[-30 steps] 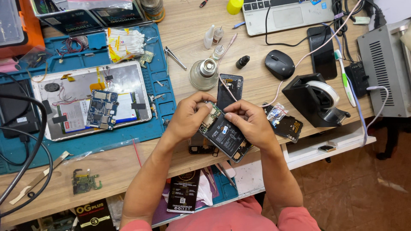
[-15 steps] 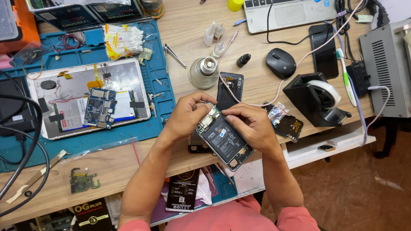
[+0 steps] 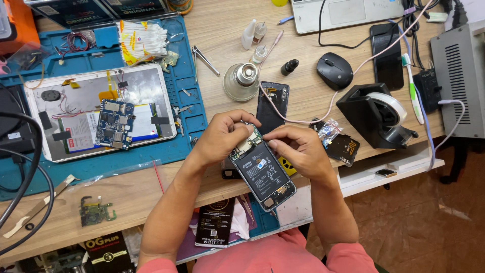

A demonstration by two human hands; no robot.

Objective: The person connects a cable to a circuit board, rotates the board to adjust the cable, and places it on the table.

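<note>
Opened black smartphone with exposed battery, tilted above the wooden bench edge: left hand grasps its upper end; right hand pinches its top edge.

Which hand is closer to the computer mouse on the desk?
Right. The right hand sits just below the computer mouse, gripping the opened phone; the left hand lies farther away, across the phone.

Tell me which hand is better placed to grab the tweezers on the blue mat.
Left. The left hand sits nearer the tweezers at the blue mat edge; the right hand would have to cross the opened phone.
</note>
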